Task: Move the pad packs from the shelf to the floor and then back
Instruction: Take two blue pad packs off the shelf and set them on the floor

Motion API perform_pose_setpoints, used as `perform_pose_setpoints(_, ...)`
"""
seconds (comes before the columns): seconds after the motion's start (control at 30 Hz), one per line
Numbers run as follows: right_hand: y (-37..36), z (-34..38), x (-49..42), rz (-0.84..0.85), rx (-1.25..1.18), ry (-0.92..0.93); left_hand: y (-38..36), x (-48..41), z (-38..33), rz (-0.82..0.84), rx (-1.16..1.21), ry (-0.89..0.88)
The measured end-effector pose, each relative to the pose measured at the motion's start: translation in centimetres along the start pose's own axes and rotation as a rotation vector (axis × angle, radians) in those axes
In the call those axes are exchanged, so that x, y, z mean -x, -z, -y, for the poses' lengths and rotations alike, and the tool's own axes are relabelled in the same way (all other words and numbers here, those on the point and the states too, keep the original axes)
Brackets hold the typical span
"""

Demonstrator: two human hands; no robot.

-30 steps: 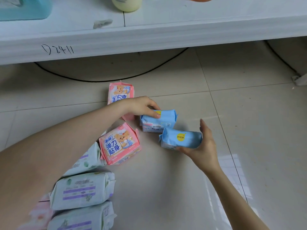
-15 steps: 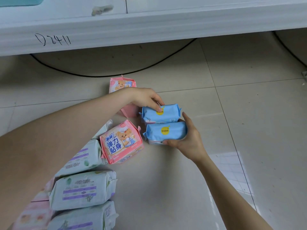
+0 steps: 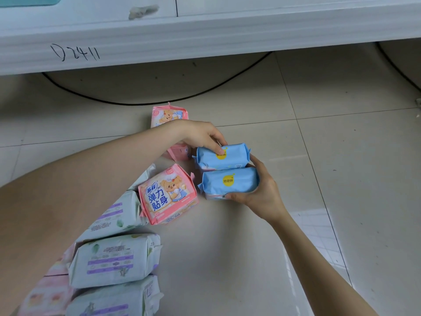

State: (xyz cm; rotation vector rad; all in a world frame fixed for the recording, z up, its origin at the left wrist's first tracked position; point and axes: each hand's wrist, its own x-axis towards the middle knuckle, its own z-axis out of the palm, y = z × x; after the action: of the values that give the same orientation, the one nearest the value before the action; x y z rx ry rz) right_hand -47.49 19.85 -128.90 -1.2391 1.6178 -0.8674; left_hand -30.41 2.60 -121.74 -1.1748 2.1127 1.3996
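a person's two bare hands work over a cluster of soft plastic-wrapped pad packs laid out on a glossy beige tiled floor (image 3: pixel 341 201), just in front of a white shelf unit (image 3: pixel 205 30) with "d2411" handwritten on its front edge. the right hand (image 3: pixel 262 195) is curled about halfway closed around the nearer light-blue pad pack with a yellow round logo (image 3: pixel 230 182), thumb under its front edge and fingers wrapped round its right end. the left hand (image 3: pixel 202 135) rests fingertips-down on the top left of the farther light-blue pad pack (image 3: pixel 222 156), pressing rather than gripping it. the two blue packs lie side by side and touching. just to their left sits a pink pack printed with a cartoon bear (image 3: pixel 167 195), a second pink bear pack (image 3: pixel 168 115) lies beyond the left wrist, and pale green-and-white packs with purple bands (image 3: pixel 114 258) trail toward the lower left. a black cable (image 3: pixel 159 102) loops across the floor under the shelf. judging by the layout, the packs are being lined up on the floor. the wrappers look slick and squashy: a loose grip could let the nearer blue pack slip, and a shove from either hand could push its neighbour out of line or nudge the pink pack beside it.
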Motion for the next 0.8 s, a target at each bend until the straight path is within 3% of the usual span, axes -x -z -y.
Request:
perform_pose_setpoints(0.3,0.6,0.3,0.8,-0.005,0.019,0.003,-0.6,0.5,0.2,-0.141,0.104,0.009)
perform_pose_setpoints(0.53,1.8,1.3,2.4,-0.028,0.089,-0.075,-1.2,2.0,-0.1,-0.423,0.12,-0.047)
perform_pose_setpoints(0.67,3.0,3.8,4.1,-0.06,0.21,-0.09,-2.1,5.1,-0.3,-0.576,-0.066,-0.085)
perform_pose_setpoints(0.8,4.2,8.0,6.3,-0.014,0.487,-0.018,-3.9,9.5,-1.0,-0.671,-0.242,-0.041)
